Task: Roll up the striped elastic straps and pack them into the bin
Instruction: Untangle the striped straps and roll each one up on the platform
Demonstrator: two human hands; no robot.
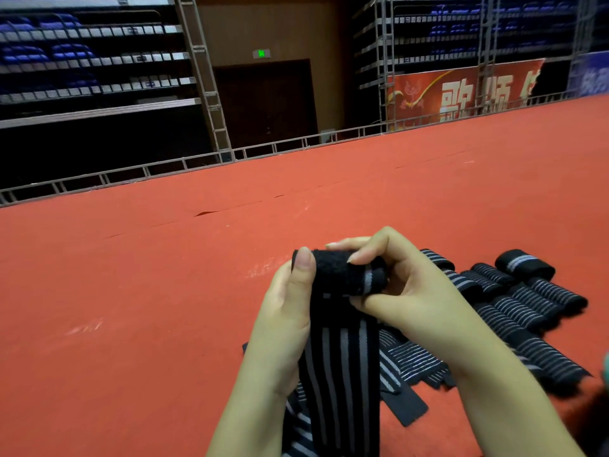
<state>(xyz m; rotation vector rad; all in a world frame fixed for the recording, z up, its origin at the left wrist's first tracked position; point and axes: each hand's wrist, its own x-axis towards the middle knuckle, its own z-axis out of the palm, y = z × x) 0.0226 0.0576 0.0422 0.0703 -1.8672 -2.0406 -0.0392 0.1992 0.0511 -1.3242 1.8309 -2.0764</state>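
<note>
Both my hands hold one black elastic strap with grey stripes (342,367) above the red floor. Its top end is curled into a small roll (346,272). My left hand (286,321) grips the strap's left edge, thumb on the roll. My right hand (395,291) pinches the roll from the right, fingers curled over its top. The strap's loose length hangs down toward me. Several rolled striped straps (527,291) lie on the floor to the right. Flat unrolled straps (412,367) lie beneath my hands. No bin is in view.
Red carpet (164,291) covers the stage floor, with a seam running across it. A low metal railing (263,150) marks the far edge. Beyond are dark folded bleachers and a red banner (461,90). A teal object (605,371) peeks in at the right edge.
</note>
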